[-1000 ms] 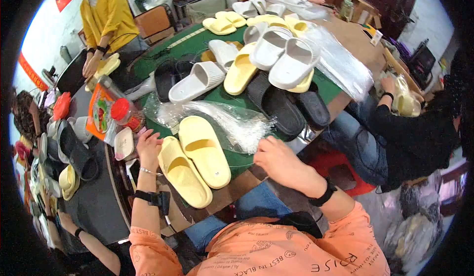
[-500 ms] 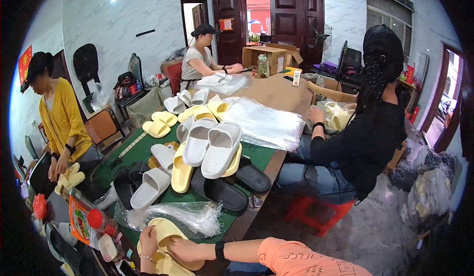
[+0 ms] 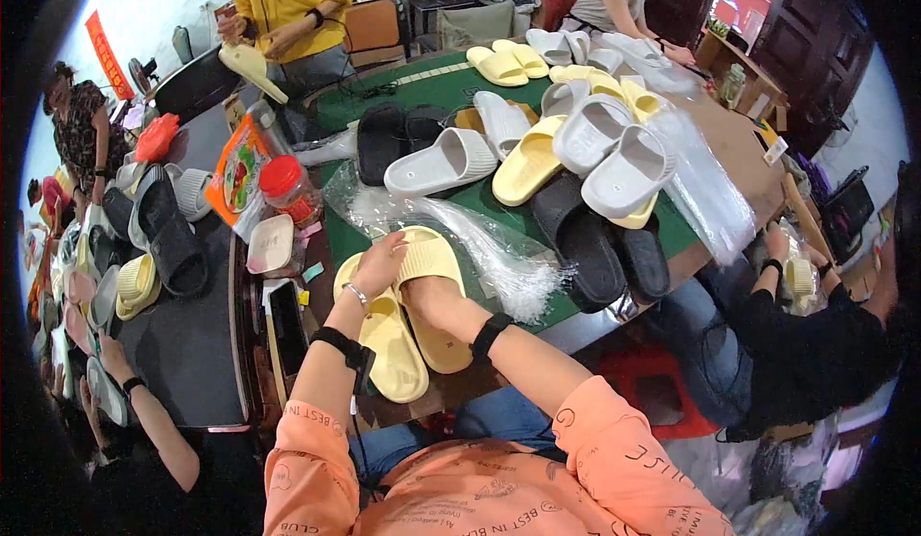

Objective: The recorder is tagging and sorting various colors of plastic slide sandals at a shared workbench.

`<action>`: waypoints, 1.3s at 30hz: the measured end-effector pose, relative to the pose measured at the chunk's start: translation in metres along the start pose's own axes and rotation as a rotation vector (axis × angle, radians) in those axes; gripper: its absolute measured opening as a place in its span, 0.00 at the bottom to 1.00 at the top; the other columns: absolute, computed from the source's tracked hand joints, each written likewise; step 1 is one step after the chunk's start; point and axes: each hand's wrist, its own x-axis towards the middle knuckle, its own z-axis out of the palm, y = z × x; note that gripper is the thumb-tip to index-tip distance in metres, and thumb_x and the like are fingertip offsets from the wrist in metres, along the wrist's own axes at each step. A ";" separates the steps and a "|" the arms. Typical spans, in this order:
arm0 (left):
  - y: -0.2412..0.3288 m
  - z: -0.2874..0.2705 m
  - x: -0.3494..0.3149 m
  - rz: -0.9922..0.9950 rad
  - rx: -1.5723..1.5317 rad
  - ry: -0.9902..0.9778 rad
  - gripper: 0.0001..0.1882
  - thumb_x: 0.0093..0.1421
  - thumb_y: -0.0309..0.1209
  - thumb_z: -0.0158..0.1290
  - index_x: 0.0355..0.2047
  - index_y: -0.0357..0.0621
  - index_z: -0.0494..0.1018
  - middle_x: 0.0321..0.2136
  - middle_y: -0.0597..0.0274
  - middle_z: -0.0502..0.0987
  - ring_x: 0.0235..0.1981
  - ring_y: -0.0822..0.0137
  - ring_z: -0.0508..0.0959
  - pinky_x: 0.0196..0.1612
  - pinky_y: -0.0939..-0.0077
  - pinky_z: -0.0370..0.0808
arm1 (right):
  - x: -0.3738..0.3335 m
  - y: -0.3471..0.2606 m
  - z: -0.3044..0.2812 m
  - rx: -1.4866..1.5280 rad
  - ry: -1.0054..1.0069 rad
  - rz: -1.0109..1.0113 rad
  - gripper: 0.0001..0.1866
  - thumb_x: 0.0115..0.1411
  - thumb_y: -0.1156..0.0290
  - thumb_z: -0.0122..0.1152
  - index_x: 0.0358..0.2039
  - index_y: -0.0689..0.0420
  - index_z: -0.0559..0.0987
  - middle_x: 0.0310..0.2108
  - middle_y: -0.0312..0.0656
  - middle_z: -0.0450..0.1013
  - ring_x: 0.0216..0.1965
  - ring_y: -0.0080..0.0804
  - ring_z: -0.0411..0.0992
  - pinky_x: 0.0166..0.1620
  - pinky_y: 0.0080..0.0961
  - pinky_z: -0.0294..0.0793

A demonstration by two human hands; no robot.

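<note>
A pair of pale yellow slippers (image 3: 393, 358) lies side by side on the table right before me, toes pointing away. My left hand (image 3: 382, 260) rests over the straps where the two slippers meet, its fingers bent together in a pinch; what they hold is too small to make out. My right hand (image 3: 430, 296) reaches into the right slipper, its fingers hidden under the strap. Just beyond the pair lies a clear bag (image 3: 360, 186) with a bundle of thin white plastic strands (image 3: 489, 253) spilling out.
Grey slippers (image 3: 446, 164) and black slippers (image 3: 580, 238) pile up behind. Clear plastic sleeves (image 3: 705, 186) lie at right. A red-lidded jar (image 3: 288, 190) and a small white tub (image 3: 271, 246) stand at left, beside a dark table (image 3: 206, 354) with more slippers. Co-workers handle slippers around me.
The view has swung left and down, bringing both my arms and the dark table into sight. My hands stay at the yellow pair. The person in yellow now holds up a yellow slipper.
</note>
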 end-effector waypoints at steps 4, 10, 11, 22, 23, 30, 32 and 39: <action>0.007 -0.005 -0.007 -0.073 -0.060 -0.045 0.18 0.56 0.26 0.43 0.46 0.30 0.65 0.40 0.53 0.72 0.41 0.67 0.70 0.45 0.79 0.65 | 0.004 -0.011 -0.008 -0.016 -0.153 0.019 0.11 0.51 0.68 0.47 0.33 0.58 0.74 0.29 0.47 0.73 0.30 0.40 0.73 0.29 0.32 0.73; 0.026 -0.003 -0.005 0.045 -0.100 0.049 0.12 0.53 0.25 0.48 0.38 0.35 0.72 0.31 0.59 0.75 0.34 0.72 0.72 0.40 0.80 0.68 | 0.001 -0.004 -0.016 0.235 0.104 0.064 0.11 0.50 0.72 0.47 0.33 0.60 0.73 0.29 0.51 0.72 0.31 0.45 0.72 0.32 0.37 0.71; 0.014 -0.006 -0.004 0.011 -0.130 0.086 0.12 0.52 0.27 0.49 0.37 0.35 0.73 0.30 0.58 0.76 0.33 0.72 0.73 0.38 0.79 0.68 | -0.004 -0.008 -0.025 0.218 -0.085 0.098 0.12 0.51 0.72 0.45 0.35 0.61 0.72 0.31 0.53 0.71 0.31 0.48 0.70 0.35 0.38 0.70; 0.025 0.000 -0.010 0.043 -0.781 0.071 0.08 0.58 0.26 0.45 0.34 0.34 0.70 0.27 0.66 0.72 0.27 0.77 0.70 0.31 0.82 0.67 | 0.054 -0.018 -0.052 0.320 0.828 0.163 0.08 0.46 0.73 0.46 0.19 0.64 0.70 0.20 0.52 0.70 0.26 0.53 0.68 0.30 0.41 0.67; 0.022 -0.001 -0.010 0.016 -0.738 0.171 0.09 0.58 0.28 0.45 0.35 0.34 0.69 0.27 0.65 0.72 0.27 0.76 0.71 0.30 0.81 0.68 | 0.059 -0.015 -0.045 0.312 0.837 0.155 0.08 0.46 0.73 0.46 0.19 0.64 0.70 0.20 0.52 0.70 0.26 0.53 0.68 0.30 0.41 0.67; 0.058 -0.002 -0.029 0.013 -0.634 0.131 0.14 0.59 0.27 0.43 0.44 0.33 0.67 0.42 0.55 0.71 0.42 0.62 0.69 0.47 0.73 0.66 | 0.080 0.025 0.006 0.759 0.335 0.299 0.08 0.47 0.73 0.52 0.28 0.62 0.70 0.28 0.51 0.71 0.31 0.48 0.69 0.33 0.36 0.67; 0.053 -0.012 -0.037 0.056 -0.692 0.156 0.13 0.60 0.25 0.41 0.42 0.32 0.69 0.41 0.56 0.71 0.40 0.64 0.70 0.42 0.74 0.68 | 0.078 0.009 0.008 0.806 0.469 0.249 0.07 0.47 0.73 0.53 0.27 0.62 0.71 0.26 0.50 0.71 0.30 0.47 0.69 0.33 0.36 0.68; 0.030 -0.018 -0.033 0.000 -0.807 0.207 0.17 0.59 0.30 0.43 0.48 0.39 0.63 0.42 0.56 0.69 0.39 0.64 0.70 0.40 0.73 0.69 | 0.060 -0.012 -0.036 0.666 0.383 0.030 0.13 0.55 0.68 0.47 0.35 0.64 0.71 0.30 0.48 0.71 0.30 0.33 0.68 0.34 0.31 0.67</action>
